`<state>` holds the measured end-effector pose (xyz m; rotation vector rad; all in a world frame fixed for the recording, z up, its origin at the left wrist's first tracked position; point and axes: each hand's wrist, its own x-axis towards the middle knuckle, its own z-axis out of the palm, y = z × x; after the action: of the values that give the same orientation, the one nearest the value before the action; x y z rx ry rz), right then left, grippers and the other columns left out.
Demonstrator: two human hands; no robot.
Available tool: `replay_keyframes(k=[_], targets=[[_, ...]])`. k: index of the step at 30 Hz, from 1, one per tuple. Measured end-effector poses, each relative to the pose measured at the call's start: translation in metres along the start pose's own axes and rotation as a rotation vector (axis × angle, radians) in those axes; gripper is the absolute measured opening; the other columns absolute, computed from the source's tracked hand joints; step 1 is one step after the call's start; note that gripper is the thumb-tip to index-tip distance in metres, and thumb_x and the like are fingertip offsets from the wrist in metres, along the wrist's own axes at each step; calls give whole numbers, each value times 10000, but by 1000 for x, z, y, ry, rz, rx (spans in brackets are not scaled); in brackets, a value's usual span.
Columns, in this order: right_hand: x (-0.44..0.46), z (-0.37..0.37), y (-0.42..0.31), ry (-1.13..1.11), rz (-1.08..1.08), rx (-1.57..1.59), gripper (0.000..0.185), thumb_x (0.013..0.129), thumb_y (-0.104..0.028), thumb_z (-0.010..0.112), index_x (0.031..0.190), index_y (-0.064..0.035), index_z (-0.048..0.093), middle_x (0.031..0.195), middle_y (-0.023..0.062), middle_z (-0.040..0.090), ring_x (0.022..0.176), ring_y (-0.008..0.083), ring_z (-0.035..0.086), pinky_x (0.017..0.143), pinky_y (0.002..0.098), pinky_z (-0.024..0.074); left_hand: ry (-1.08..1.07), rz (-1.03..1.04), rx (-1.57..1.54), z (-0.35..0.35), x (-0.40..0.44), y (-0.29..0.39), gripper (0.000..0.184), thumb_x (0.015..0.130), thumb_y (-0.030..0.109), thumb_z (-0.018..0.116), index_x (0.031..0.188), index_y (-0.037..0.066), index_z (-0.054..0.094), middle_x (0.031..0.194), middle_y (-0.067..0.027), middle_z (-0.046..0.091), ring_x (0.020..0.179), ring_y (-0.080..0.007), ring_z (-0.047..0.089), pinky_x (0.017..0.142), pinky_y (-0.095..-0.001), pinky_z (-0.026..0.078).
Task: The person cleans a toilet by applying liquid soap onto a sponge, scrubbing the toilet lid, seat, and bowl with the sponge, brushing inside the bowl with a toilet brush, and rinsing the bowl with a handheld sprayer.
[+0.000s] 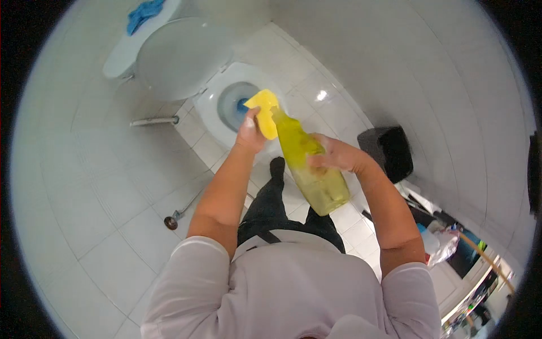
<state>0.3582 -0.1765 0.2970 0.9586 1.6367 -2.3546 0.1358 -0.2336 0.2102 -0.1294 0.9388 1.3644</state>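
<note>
My left hand [251, 133] is closed on a yellow sponge cloth [267, 116], held up in front of the toilet bowl. My right hand [333, 153] grips a large yellow-green plastic bottle [305, 164] around its middle. The bottle is tilted, its neck pointing at the cloth and its base toward my body. Liquid shows through its see-through wall. Where the neck meets the cloth, I cannot tell whether they touch. Behind the cloth is the white toilet [210, 104], its lid [175, 59] raised and blue water in the bowl.
A blue cloth [144, 16] lies on the cistern [121, 56]. A black bin [387, 151] stands by the right wall. A wall-mounted rail [152, 121] and a hand shower [171, 222] are on the left. Assorted goods lie beyond the doorway at lower right.
</note>
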Motion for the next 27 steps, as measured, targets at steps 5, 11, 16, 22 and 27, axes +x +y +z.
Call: replay_keyframes(k=[5, 11, 16, 22, 27], targets=[[-79, -2, 51, 356, 72, -511, 678, 722, -379, 631, 1217, -29, 329, 1050, 164, 539, 926, 285, 548, 817, 365, 418, -46, 27, 122, 20, 10, -44, 317, 795, 149, 568, 1081, 73, 455, 966, -67, 543, 908, -219, 534, 795, -357, 456], [-187, -14, 191, 1018, -37, -42, 632, 743, -347, 613, 1202, -22, 325, 1068, 195, 522, 977, 306, 524, 852, 361, 406, -97, 40, 349, 55, 11, -89, 298, 825, 129, 522, 1105, 89, 429, 936, -62, 538, 793, -218, 553, 694, -372, 483], [-292, -18, 328, 1798, 203, -31, 546, 763, -211, 620, 1161, 9, 317, 1132, 189, 430, 1028, 288, 460, 876, 346, 372, -74, -17, 430, 49, 17, -111, 276, 836, 144, 505, 1096, 82, 435, 957, -57, 544, 789, -201, 552, 659, -332, 493], [-328, -28, 395, 2162, 302, -72, 579, 784, -169, 590, 1183, 38, 225, 1093, 196, 442, 1034, 295, 454, 896, 350, 350, 73, -1, 422, 73, 15, -144, 323, 825, 216, 541, 1104, 85, 444, 968, -39, 553, 836, -184, 555, 705, -327, 496], [-319, -39, 391, 2437, 208, 412, 613, 780, -210, 597, 1208, 22, 224, 1181, 221, 393, 1066, 333, 428, 920, 385, 324, 179, -25, 485, 92, 3, -153, 367, 811, 247, 567, 1116, 85, 444, 1009, -44, 533, 897, -183, 536, 747, -328, 475]])
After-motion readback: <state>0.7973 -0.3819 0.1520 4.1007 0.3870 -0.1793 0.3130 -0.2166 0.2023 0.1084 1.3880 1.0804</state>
